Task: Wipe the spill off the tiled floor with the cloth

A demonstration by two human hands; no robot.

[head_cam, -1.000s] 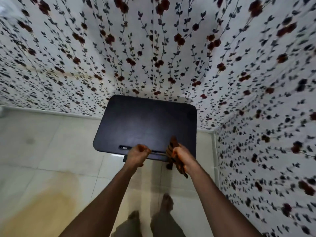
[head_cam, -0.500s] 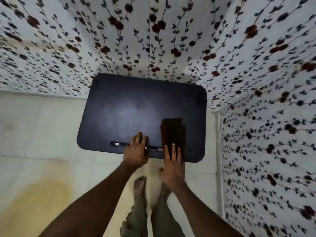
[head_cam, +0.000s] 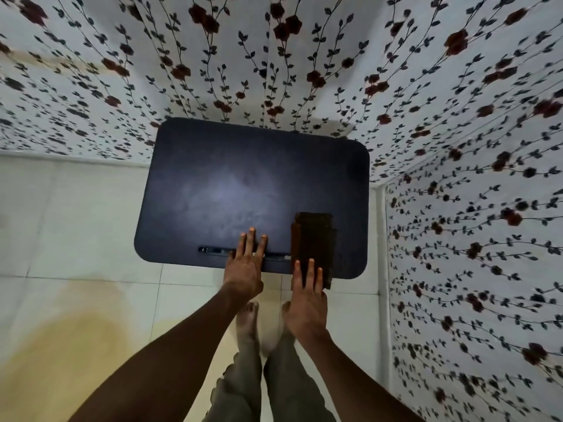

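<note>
**Cloth on the counter, spill on the tiles**

No container stood anywhere in sight. The dark counter [head_cam: 243, 184] sat pushed into the corner of the flower-papered walls [head_cam: 304, 56].

The left hand [head_cam: 244, 266] lay flat and spread, gripping nothing, with its fingers over the slot near the counter's near edge. The right hand [head_cam: 307, 295] was open too, fingers straight, its fingertips [head_cam: 310, 264] at the near end of the folded brown cloth [head_cam: 313, 236]; I could not tell if they pressed on it.

The cloth lay by the near right corner, its long axis running from the near edge toward the far edge, its near end drooping over the edge.

The yellowish spill [head_cam: 70, 339] spread across the tiled floor [head_cam: 76, 223], well apart from the cloth, off the counter's near left corner.
</note>
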